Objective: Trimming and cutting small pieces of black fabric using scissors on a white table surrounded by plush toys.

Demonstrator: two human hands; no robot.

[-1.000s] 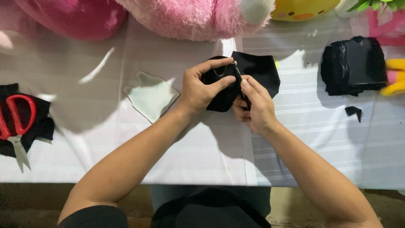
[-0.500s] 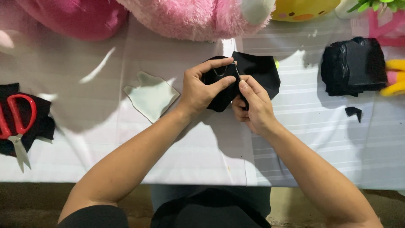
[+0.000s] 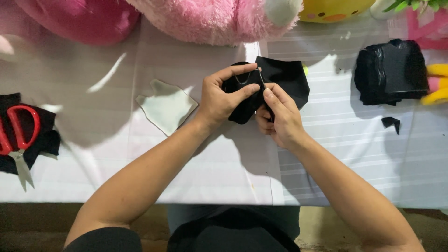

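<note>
- The black fabric piece (image 3: 280, 79) is matte, soft-edged and folded over itself, held just above the middle of the desk (image 3: 224, 168).
- The left hand (image 3: 223, 95) has its grip closed on the fabric's left fold, thumb and forefinger pinching.
- The right hand (image 3: 280, 116) pinches a thin needle (image 3: 261, 78) at the fabric's top edge.
- Against half a second ago, the hands and fabric sit almost unchanged.
- Further out lie a pale cut-out (image 3: 167, 105), red-handled scissors (image 3: 16, 135) and a stack of black fabric (image 3: 392, 70).

white striped table (image 3: 354, 154) under bright light; brown floor (image 3: 42, 224) below.
</note>
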